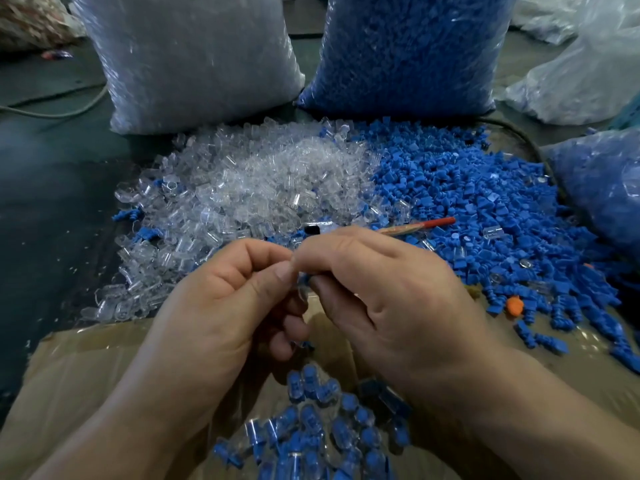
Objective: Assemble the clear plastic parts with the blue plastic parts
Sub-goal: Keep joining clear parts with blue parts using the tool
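Observation:
My left hand [228, 299] and my right hand [381, 289] meet at the centre, fingertips pinched together around a small clear part with a blue part [304, 282] between them; most of it is hidden by my fingers. Beyond my hands lies a heap of loose clear plastic parts [249, 181] on the left and a heap of loose blue plastic parts [485, 202] on the right. Below my hands, several assembled clear-and-blue pieces [311, 427] lie in a cardboard box [86, 375].
A big bag of clear parts [190, 57] and a big bag of blue parts [408, 50] stand at the back. Another bag of blue pieces [602, 181] sits at the right. A red-tipped pen [419, 226] lies between the heaps, and an orange piece [515, 305] lies at the right.

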A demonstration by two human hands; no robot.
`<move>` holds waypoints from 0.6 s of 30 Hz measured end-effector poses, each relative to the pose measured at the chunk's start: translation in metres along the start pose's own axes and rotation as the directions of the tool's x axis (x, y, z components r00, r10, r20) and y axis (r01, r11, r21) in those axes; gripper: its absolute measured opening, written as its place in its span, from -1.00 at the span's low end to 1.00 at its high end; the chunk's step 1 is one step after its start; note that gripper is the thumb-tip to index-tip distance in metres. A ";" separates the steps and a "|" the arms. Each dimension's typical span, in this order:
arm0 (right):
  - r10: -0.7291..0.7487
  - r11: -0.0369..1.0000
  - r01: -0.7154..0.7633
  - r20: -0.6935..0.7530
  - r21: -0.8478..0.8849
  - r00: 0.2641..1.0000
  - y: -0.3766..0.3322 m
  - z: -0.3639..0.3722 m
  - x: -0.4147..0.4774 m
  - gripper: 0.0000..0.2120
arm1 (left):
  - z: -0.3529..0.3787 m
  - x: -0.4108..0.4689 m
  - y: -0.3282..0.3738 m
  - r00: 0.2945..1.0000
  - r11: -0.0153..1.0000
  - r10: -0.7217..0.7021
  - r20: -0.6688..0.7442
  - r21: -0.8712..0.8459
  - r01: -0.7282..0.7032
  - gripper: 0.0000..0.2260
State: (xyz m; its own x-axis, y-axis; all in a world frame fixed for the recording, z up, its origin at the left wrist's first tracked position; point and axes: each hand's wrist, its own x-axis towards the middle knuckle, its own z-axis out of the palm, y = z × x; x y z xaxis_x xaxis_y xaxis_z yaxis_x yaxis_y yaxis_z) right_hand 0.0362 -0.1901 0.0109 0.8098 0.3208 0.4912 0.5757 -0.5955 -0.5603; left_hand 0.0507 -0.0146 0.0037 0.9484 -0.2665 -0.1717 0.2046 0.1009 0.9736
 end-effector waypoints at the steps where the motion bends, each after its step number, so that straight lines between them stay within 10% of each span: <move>1: -0.001 1.000 0.001 0.003 -0.003 1.000 -0.001 0.000 0.000 -0.75 | -0.001 0.001 -0.001 1.000 1.000 -0.002 -0.017 -0.019 0.002 -0.73; 10: 0.103 0.985 -0.105 -0.020 -0.134 0.994 -0.007 0.002 0.001 -0.79 | 0.001 -0.004 -0.010 0.926 0.763 0.376 -0.027 0.576 -0.292 -0.81; 18: -0.024 0.951 0.058 0.112 -0.305 0.993 -0.011 0.004 0.001 -0.70 | 0.001 -0.004 -0.012 0.914 0.765 0.403 -0.049 0.567 -0.307 -0.84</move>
State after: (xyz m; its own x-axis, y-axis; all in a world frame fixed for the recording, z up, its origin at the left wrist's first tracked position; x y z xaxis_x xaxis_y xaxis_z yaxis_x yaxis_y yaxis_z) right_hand 0.0316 -0.1803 0.0151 0.8031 0.4159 0.4268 0.5597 -0.7722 -0.3006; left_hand 0.0440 -0.0157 -0.0068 0.9611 -0.1554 0.2281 -0.2716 -0.3842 0.8824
